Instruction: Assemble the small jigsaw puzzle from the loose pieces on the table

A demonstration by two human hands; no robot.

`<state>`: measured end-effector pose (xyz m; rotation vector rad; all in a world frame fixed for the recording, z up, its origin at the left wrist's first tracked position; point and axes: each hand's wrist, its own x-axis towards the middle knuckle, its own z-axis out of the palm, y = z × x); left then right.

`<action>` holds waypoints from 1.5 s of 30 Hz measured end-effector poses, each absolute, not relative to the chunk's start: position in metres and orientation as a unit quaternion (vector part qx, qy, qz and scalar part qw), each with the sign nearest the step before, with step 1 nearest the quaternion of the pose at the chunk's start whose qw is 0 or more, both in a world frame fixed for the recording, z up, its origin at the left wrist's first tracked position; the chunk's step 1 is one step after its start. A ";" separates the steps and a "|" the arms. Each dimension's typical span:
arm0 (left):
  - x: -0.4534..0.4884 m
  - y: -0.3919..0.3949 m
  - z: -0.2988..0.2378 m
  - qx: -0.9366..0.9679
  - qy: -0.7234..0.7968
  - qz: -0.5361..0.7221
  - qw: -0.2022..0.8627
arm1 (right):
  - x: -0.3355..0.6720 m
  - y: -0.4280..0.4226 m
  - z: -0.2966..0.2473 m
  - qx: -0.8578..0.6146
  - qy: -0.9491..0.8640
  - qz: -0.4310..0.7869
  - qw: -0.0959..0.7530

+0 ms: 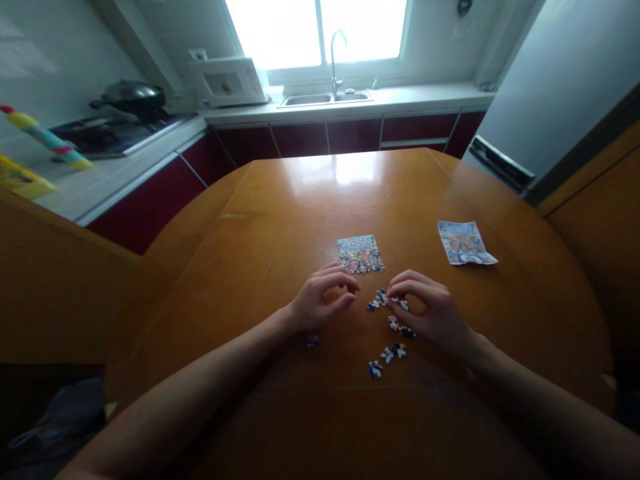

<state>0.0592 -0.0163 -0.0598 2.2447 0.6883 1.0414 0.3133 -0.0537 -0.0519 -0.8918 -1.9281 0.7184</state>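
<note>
My left hand (326, 293) hovers just below the partly joined jigsaw puzzle (359, 253), its fingers curved and the thumb a little apart from them. Nothing shows between those fingertips. To the right, my right hand (433, 310) has thumb and forefinger closed at a puzzle piece (381, 297) in a small cluster; the fingers partly cover the pieces there. Nearer me lie more loose pieces (394, 352) and a single blue and white piece (375, 369). A dark piece (311, 341) rests below my left wrist. The puzzle's lower edge is jagged.
A creased picture sheet (465, 243) lies on the right of the wooden table (280, 220). Beyond the table stand a counter with a sink (307, 100), a microwave (230, 81), a stove with a wok (134, 97), and a fridge (560, 87) at right.
</note>
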 end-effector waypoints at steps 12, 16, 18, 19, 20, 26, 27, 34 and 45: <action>0.042 0.012 -0.078 0.684 0.468 0.472 0.300 | 0.301 -0.063 -0.070 -0.293 -0.858 0.284 0.314; 0.040 0.017 -0.080 0.639 0.483 0.502 0.327 | 0.300 -0.065 -0.077 -0.287 -0.891 0.243 0.255; 0.039 0.020 -0.081 0.614 0.493 0.516 0.339 | 0.304 -0.062 -0.075 -0.289 -0.891 0.244 0.251; 0.038 0.022 -0.082 0.601 0.496 0.523 0.345 | 0.307 -0.060 -0.072 -0.293 -0.886 0.248 0.260; 0.037 0.023 -0.083 0.587 0.499 0.531 0.353 | 0.310 -0.058 -0.070 -0.302 -0.877 0.251 0.275; 0.034 0.029 -0.089 0.521 0.499 0.562 0.405 | 0.332 -0.040 -0.060 -0.422 -0.799 0.229 0.362; 0.034 0.030 -0.090 0.517 0.498 0.564 0.408 | 0.335 -0.038 -0.060 -0.439 -0.788 0.227 0.366; 0.033 0.032 -0.091 0.510 0.486 0.569 0.425 | 0.341 -0.035 -0.061 -0.483 -0.756 0.228 0.378; 0.033 0.031 -0.088 0.504 0.495 0.565 0.427 | 0.343 -0.044 -0.052 -0.464 -0.793 0.288 0.269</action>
